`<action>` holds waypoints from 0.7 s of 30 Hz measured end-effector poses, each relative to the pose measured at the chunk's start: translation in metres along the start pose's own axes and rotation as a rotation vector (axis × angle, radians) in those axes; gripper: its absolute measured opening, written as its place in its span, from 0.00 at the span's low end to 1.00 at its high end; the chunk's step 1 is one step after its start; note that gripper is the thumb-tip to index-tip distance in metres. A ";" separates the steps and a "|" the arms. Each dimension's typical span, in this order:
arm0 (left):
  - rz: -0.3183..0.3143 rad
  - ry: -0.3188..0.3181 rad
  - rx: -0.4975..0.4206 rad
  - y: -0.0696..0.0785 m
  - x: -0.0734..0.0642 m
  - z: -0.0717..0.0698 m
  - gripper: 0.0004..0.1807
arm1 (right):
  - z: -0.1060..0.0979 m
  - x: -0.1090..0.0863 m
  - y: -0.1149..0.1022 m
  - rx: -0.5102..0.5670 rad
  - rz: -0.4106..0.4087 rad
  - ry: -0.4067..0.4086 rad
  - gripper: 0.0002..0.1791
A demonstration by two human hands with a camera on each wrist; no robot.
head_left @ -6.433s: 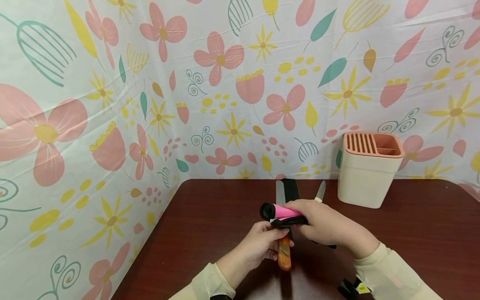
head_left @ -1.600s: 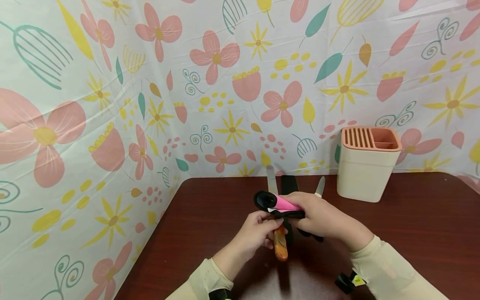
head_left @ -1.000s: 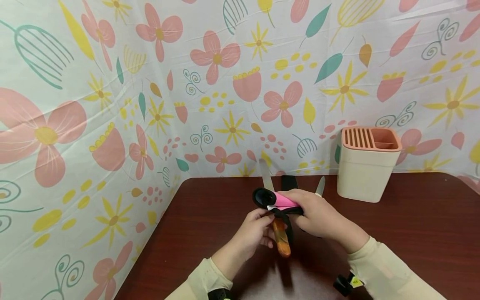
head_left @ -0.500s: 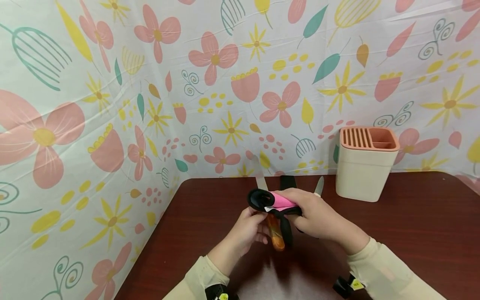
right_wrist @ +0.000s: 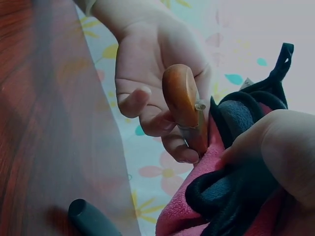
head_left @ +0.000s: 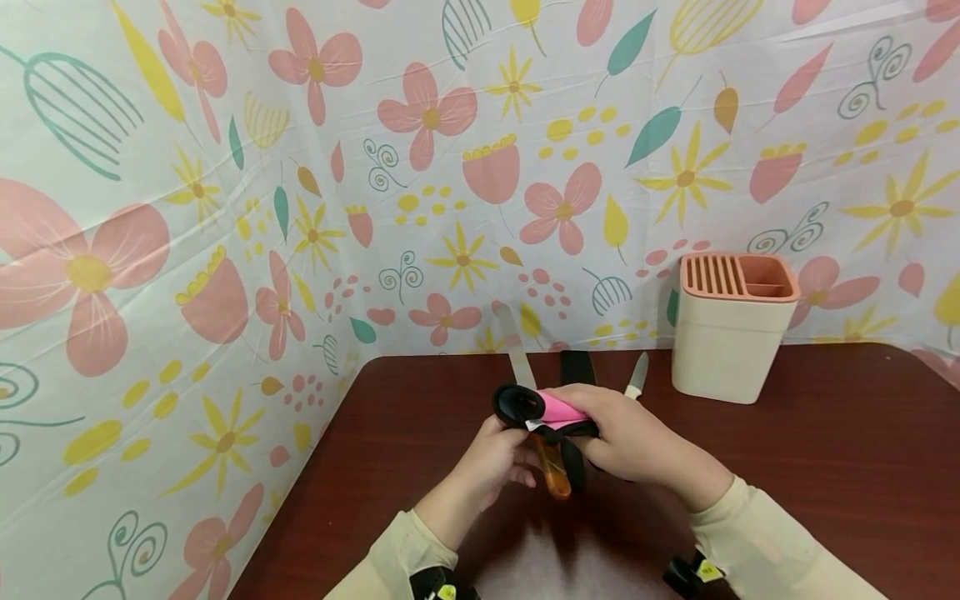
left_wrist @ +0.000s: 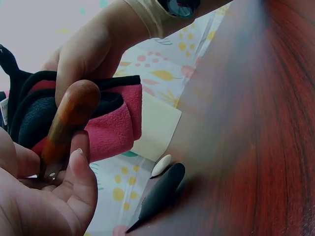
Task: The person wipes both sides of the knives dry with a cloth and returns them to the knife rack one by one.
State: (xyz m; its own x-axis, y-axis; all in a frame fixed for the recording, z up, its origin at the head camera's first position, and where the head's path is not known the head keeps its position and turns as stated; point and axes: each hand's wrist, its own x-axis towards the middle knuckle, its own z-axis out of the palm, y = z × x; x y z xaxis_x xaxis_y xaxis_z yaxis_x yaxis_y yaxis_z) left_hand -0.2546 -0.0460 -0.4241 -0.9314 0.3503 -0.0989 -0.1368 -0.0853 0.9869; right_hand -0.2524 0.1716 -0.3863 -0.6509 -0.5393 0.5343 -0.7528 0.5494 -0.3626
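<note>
My left hand [head_left: 476, 467] pinches a knife by the front of its amber-brown handle [head_left: 553, 477]. The knife's silver blade [head_left: 519, 354] points away, up and to the left. A folded pink cloth with black edging [head_left: 561, 408] is gripped by my right hand [head_left: 637, 437], close against the knife. In the left wrist view the knife's rounded handle end [left_wrist: 81, 96] stands in front of the cloth [left_wrist: 110, 132]. The right wrist view shows the handle [right_wrist: 182, 93] beside the cloth's pink folds [right_wrist: 197, 172]; the cloth hides the middle of the knife.
A black-bladed knife [head_left: 577, 367] lies on the dark red table [head_left: 420, 417], partly behind the right hand. Right of it lies a small knife with a white handle [head_left: 637, 379]. At the back right stands a cream knife block with a pink slotted top [head_left: 731, 342].
The held knife's blade has swung left and its tip has risen in the head view. Cloth and both hands have shifted slightly left. More of the small knife's white handle shows.
</note>
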 end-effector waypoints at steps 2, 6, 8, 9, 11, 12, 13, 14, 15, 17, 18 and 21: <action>0.002 -0.008 -0.001 0.000 0.001 -0.001 0.17 | 0.000 0.000 0.000 0.002 -0.006 -0.004 0.33; 0.014 -0.022 -0.004 0.001 0.002 -0.004 0.15 | 0.000 0.000 0.000 0.003 -0.026 -0.010 0.32; 0.019 -0.022 -0.006 0.002 0.002 -0.006 0.15 | 0.000 0.000 0.000 0.007 -0.032 -0.014 0.32; 0.025 -0.022 -0.001 0.002 0.003 -0.007 0.15 | 0.001 0.000 -0.001 0.009 -0.033 -0.017 0.32; 0.029 -0.019 0.002 0.003 0.003 -0.008 0.15 | 0.001 0.000 -0.001 0.011 -0.033 -0.021 0.32; 0.031 -0.021 0.004 0.004 0.003 -0.009 0.16 | 0.001 0.000 -0.001 0.016 -0.028 -0.025 0.32; 0.031 -0.021 0.005 0.004 0.003 -0.009 0.16 | 0.001 0.000 -0.001 0.020 -0.026 -0.027 0.32; 0.030 -0.020 0.005 0.004 0.004 -0.010 0.16 | 0.001 0.000 -0.001 0.024 -0.022 -0.031 0.32; 0.031 -0.018 0.006 0.005 0.004 -0.011 0.16 | 0.001 0.000 -0.001 0.028 -0.019 -0.035 0.32; 0.030 -0.015 0.001 0.005 0.005 -0.012 0.15 | 0.001 0.000 -0.001 0.037 -0.013 -0.044 0.33; 0.032 -0.014 0.004 0.005 0.005 -0.012 0.15 | 0.001 -0.001 -0.001 0.042 -0.010 -0.048 0.33; 0.036 -0.007 0.005 0.006 0.006 -0.014 0.14 | 0.001 -0.001 0.000 0.043 -0.009 -0.059 0.33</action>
State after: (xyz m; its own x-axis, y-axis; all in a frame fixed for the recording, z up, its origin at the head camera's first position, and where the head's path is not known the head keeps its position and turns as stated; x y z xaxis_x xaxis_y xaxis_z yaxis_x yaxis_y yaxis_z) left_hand -0.2659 -0.0570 -0.4201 -0.9332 0.3540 -0.0628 -0.1021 -0.0934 0.9904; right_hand -0.2514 0.1718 -0.3873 -0.6477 -0.5818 0.4919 -0.7614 0.5172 -0.3909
